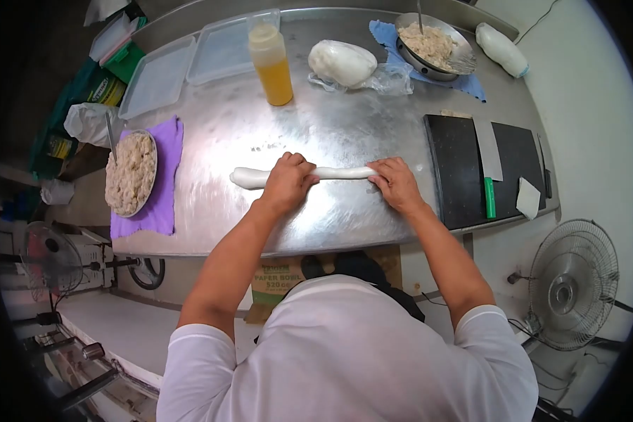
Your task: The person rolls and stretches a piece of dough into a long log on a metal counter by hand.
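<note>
A long white dough roll (341, 173) lies sideways on the metal table (225, 141), thicker at its left end. My left hand (288, 181) is closed around it left of its middle, with the thick end sticking out beyond. At the roll's right end my right hand (397, 183) grips it between thumb and fingers. Behind the roll stands a squeeze bottle of yellow liquid (273, 74). Near that bottle, a large white dough lump (342, 63) rests partly on clear plastic.
On a purple cloth (167, 162) at left is a plate of pale filling (130, 172). A bowl of filling (429, 46) stands at the back right. A black board (457, 169) holds a green-handled knife (489, 197). Plastic trays (158, 77) lie back left.
</note>
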The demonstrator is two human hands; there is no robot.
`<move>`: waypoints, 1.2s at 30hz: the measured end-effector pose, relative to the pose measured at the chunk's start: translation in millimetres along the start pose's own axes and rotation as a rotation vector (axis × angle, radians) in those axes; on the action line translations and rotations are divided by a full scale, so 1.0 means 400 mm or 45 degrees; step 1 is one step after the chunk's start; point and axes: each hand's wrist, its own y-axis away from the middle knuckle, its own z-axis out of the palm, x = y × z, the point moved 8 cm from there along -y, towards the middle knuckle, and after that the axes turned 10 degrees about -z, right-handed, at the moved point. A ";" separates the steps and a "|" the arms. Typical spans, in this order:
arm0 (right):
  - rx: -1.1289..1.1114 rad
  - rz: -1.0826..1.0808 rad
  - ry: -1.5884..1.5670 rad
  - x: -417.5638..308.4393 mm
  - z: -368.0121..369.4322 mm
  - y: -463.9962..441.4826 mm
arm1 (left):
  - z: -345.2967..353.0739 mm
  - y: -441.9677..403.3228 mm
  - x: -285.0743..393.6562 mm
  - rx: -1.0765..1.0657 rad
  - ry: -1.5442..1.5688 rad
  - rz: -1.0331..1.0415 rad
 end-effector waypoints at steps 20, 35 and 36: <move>0.131 -0.043 0.005 0.028 -0.085 0.045 | 0.162 -0.085 0.239 -0.084 -0.093 0.360; 0.073 -0.090 -0.048 0.040 -0.073 0.043 | 0.209 -0.111 0.256 -0.156 -0.030 0.316; -0.018 -0.047 -0.065 0.043 -0.071 0.045 | 0.208 -0.114 0.261 -0.188 -0.065 0.303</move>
